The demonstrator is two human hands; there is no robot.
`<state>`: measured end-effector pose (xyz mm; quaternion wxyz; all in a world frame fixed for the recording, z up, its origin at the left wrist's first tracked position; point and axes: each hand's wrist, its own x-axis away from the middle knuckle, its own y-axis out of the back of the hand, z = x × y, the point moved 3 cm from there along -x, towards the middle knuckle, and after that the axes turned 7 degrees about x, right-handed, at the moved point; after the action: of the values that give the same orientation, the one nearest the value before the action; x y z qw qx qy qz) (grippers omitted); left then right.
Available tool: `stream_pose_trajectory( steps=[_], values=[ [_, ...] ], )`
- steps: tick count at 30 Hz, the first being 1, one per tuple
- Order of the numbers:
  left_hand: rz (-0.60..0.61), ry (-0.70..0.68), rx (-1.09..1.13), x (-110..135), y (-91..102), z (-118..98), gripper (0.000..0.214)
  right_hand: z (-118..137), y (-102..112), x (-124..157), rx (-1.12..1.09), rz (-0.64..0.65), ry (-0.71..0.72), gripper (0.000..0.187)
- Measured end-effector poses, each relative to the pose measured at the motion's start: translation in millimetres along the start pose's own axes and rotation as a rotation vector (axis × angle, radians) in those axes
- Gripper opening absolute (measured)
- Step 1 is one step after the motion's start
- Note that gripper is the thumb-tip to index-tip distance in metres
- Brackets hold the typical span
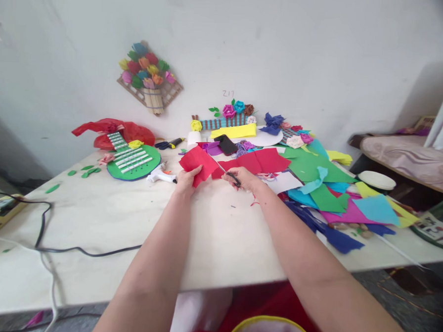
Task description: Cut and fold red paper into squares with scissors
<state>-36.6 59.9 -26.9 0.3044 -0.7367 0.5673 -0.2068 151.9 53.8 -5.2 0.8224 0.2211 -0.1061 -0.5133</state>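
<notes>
the left hand (187, 180) pinches red paper (197, 160) at its lower edge; apart from it, the right hand (246, 177) grips scissors (236, 180), blades at the paper's right edge, contact hard to tell. the tabletop (224, 245) gives room below both hands; a glue gun (161, 174) lies left of them, green paper (310, 165) right.

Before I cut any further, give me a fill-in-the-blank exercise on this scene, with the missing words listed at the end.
1. The left grip holds paper coloured ____.
2. The right grip holds a pair of ____.
3. The bouquet with the slatted backing hangs on the ____.
4. The round body of the guitar craft is mostly coloured ____.

Missing words: red; scissors; wall; green.
</notes>
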Motion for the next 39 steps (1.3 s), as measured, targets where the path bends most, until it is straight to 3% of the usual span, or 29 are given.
stream_pose_trajectory(
  steps=[14,27,39],
  values=[
    [0.012,0.014,0.011,-3.2,2.3,2.2,0.031,-12.6,0.5,-4.8,-0.033,0.052,0.020,0.036],
    [0.057,0.052,-0.026,-1.9,0.4,3.7,0.027,-14.6,-0.2,-9.3,-0.047,-0.007,0.032,0.034],
    [0.118,0.090,-0.072,2.6,-2.0,3.5,0.030,1.5,-2.0,-2.0,-0.063,-0.066,0.067,0.033]
  ],
)
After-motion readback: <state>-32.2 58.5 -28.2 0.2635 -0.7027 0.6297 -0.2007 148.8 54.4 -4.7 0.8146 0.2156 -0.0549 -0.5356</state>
